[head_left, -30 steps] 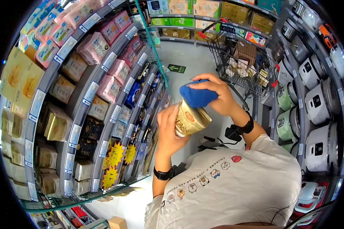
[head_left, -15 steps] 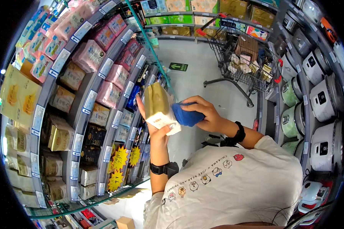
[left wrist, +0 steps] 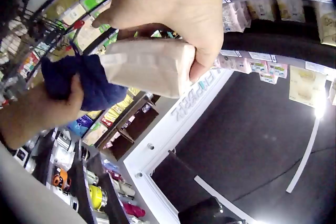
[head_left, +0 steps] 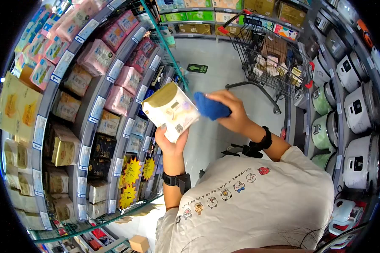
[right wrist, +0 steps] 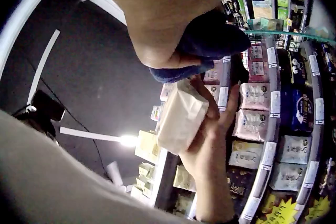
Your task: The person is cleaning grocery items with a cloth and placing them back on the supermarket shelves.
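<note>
In the head view my left hand (head_left: 171, 141) grips a white-and-gold tissue pack (head_left: 169, 113) from below, its printed white side turned up. My right hand (head_left: 233, 112) holds a bunched blue cloth (head_left: 210, 106) at the pack's right edge. From the left wrist, the pack (left wrist: 149, 69) shows its pale face between thumb and fingers, with the dark blue cloth (left wrist: 84, 81) right at its end. The right wrist view has the cloth (right wrist: 212, 43) folded under the right hand (right wrist: 157, 22), just above the pack (right wrist: 181, 119).
Tissue shelves (head_left: 99, 105) curve along my left, with yellow starburst price signs (head_left: 133, 170). Rice cookers (head_left: 356, 107) line the right shelves. Ahead, a loaded shopping cart (head_left: 270, 63) stands on the grey floor (head_left: 217, 76), near a green floor sign (head_left: 197, 68).
The pack has turned in my left hand from its gold lettered side to its white printed side. My right hand has moved the cloth down, then slightly up along the pack's right side.
</note>
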